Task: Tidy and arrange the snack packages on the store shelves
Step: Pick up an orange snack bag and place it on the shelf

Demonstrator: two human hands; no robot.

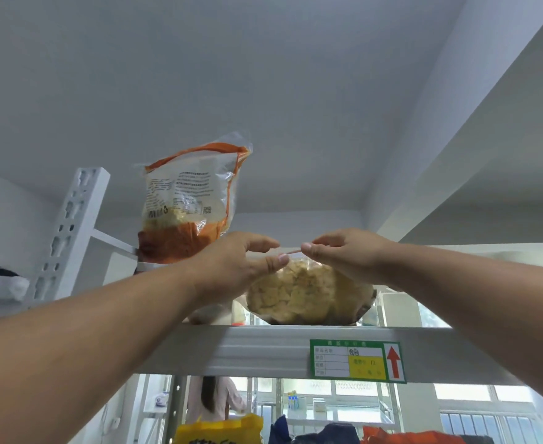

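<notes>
1. Pinching the top seal of a clear snack bag [305, 291], the left hand [231, 267] and the right hand [344, 254] hold it from above at its two upper corners, each with thumb and forefinger closed on the thin plastic edge and the other fingers loosely curled.

2. The bag stands on the top shelf [263, 347], just behind its front beam, hanging directly below both hands. Its seal runs left to right between the fingertips as a thin, taut line, so the long axis of the grip lies across the shelf, parallel to the beam.

3. Neither hand is clearly nearer; both reach up and forward to about the same height, the left a touch lower.

4. Just to the left and further back stands an orange-and-white snack package [187, 200], upright and leaning slightly, its printed back panel facing the camera, beside the perforated white upright [68, 232]. The left hand overlaps its lower corner in the view; whether they touch cannot be told.

5. The held bag is thin, glossy, transparent film, bulging with lumpy, pale golden pieces; it looks light and crushable, and likely to slump if released carelessly.

6. The beam is ribbed grey-white metal carrying a green-and-yellow label [356, 360] with a red arrow.

7. The likely next step is setting the bag upright alongside its neighbour.
</notes>
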